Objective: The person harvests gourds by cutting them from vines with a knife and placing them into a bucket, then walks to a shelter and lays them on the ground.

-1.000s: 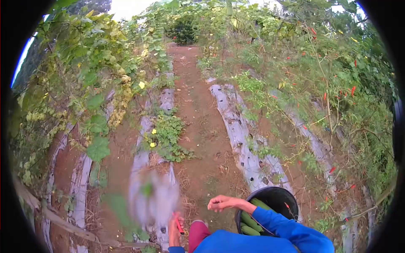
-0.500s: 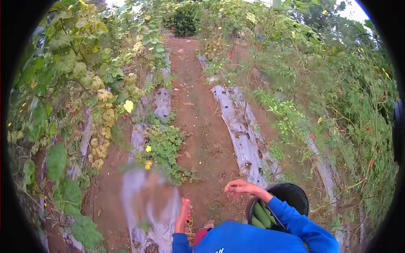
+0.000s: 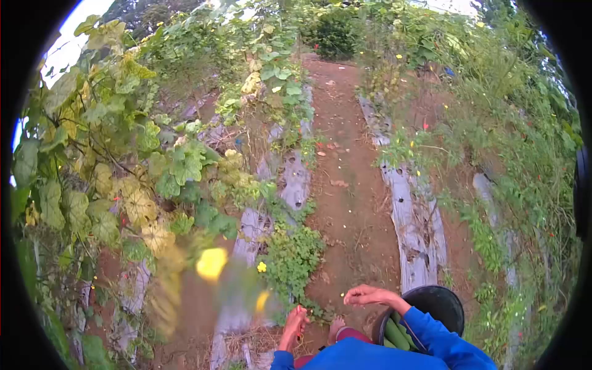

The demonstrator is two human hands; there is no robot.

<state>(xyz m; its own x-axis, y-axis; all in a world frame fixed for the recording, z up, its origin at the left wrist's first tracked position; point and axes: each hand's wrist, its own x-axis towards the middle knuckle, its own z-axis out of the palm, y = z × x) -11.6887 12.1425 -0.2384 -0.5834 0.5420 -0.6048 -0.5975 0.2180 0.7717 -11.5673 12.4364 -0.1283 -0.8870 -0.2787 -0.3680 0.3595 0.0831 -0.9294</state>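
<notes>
My left hand [image 3: 295,324] is closed at the lower middle, beside low leafy vines. Whatever it grips is too small to make out. My right hand [image 3: 370,295] hangs over the dirt path with its fingers loosely stretched and nothing visible in them. Against my right forearm is a black bucket [image 3: 439,298], its near side hidden by my blue sleeve. Several long green gourds [image 3: 398,333] lie inside it.
Climbing vines [image 3: 139,179] with yellowing leaves crowd the left, a yellow flower [image 3: 211,264] among them. Grey plastic mulch strips [image 3: 407,216] flank the dirt path [image 3: 345,185]. Chilli-like bushes with red pods [image 3: 524,179] grow on the right. A bare foot [image 3: 336,328] shows below.
My view has swung left and moved forward, bringing the left vines and yellow flower nearer. A foot has come into clearer view. Both hands keep a similar pose; the bucket stays by my right arm.
</notes>
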